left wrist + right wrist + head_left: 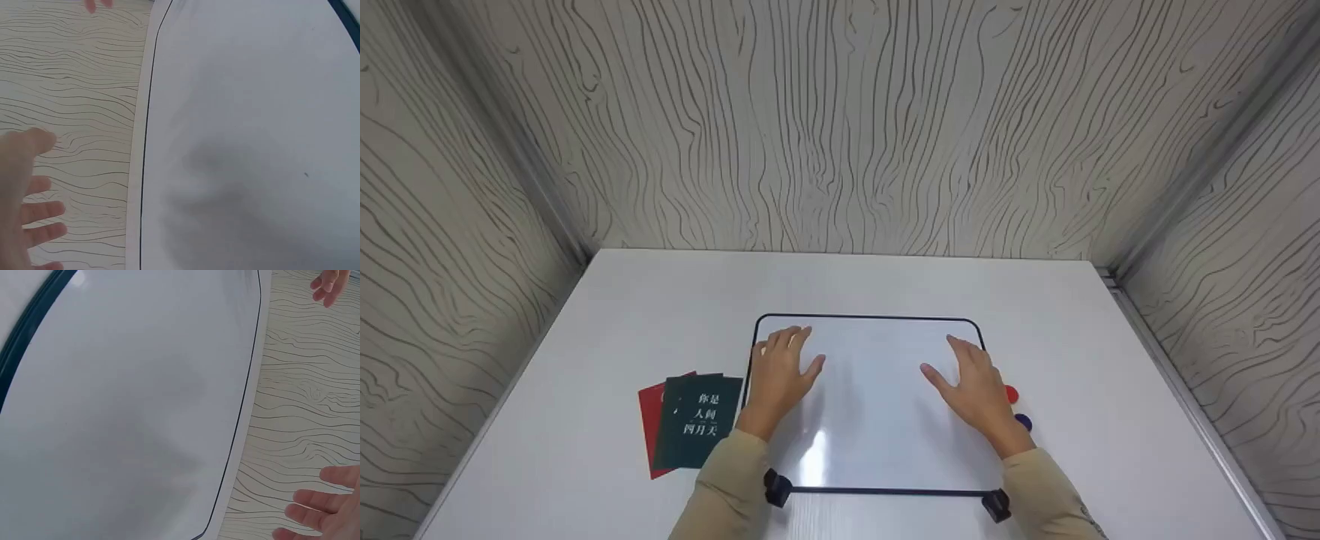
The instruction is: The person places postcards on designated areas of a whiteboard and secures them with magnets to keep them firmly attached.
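A whiteboard (877,420) with a thin dark frame lies on the white table, a black clip-like foot at each near corner. Over its left side hovers my left hand (778,375), fingers spread and holding nothing. My right hand (973,386) is above the board's right side, thumb apart from the fingers, likewise with nothing in it. In the left wrist view the fingers of the left hand (34,208) stand loosely extended beside the board's surface. The right wrist view shows the right hand (326,506) with relaxed, parted fingers.
Left of the board lie dark green cards or booklets (697,424) with white Chinese characters, over a red one (651,420). At the right edge are a red round piece (1012,394) and a blue one (1023,421). Wood-grain patterned panels (840,127) enclose the table (660,300).
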`<state>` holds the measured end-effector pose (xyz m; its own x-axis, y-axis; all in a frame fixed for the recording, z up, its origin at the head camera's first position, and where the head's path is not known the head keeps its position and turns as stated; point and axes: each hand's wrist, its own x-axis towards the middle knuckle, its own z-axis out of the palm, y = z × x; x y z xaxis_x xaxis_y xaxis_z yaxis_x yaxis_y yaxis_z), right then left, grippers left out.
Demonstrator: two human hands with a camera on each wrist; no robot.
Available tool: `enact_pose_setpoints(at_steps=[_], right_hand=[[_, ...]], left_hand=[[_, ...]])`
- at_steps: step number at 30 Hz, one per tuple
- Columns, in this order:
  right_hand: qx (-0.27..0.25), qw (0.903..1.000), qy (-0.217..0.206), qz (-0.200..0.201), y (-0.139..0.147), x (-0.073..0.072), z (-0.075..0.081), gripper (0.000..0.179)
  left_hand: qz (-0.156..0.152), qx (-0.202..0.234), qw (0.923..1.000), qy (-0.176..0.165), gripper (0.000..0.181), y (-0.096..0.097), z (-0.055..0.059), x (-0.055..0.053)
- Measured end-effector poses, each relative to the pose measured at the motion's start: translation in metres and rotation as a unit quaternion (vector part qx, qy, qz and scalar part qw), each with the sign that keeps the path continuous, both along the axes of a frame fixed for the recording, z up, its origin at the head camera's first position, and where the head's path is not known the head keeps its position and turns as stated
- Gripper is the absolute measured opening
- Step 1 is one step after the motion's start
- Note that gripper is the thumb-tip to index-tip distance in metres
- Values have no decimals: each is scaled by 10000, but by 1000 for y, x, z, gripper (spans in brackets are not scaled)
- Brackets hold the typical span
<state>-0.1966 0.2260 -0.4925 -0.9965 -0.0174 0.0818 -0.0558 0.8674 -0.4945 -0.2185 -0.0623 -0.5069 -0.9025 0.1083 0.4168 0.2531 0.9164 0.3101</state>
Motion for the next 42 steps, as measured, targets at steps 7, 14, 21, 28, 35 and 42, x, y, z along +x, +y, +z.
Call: enact_pose_setpoints(at_steps=[7, 14, 21, 28, 35, 42], right_hand=[[-191, 9989, -426, -36, 7, 5, -1, 70], [-338, 9979, -533, -112, 18, 8, -2, 54], [-432, 9963, -708, -226, 30, 14, -3, 45], [-550, 9934, -915, -420, 45, 20, -4, 40], [-551, 9897, -1191, -570, 58, 25, -3, 31], [-628, 9843, -1444, -797, 66, 32, -5, 29]], left_hand=[[87, 550, 9984, 74, 31, -11, -7, 0], [117, 1194, 9919, -409, 29, -20, -9, 5], [248, 1576, 9847, -695, 26, -34, -15, 12], [473, 1841, 9750, -1155, 27, -49, -18, 17], [549, 1937, 9708, -1301, 28, -62, -21, 23], [689, 1894, 9698, -1377, 28, -74, -26, 28]])
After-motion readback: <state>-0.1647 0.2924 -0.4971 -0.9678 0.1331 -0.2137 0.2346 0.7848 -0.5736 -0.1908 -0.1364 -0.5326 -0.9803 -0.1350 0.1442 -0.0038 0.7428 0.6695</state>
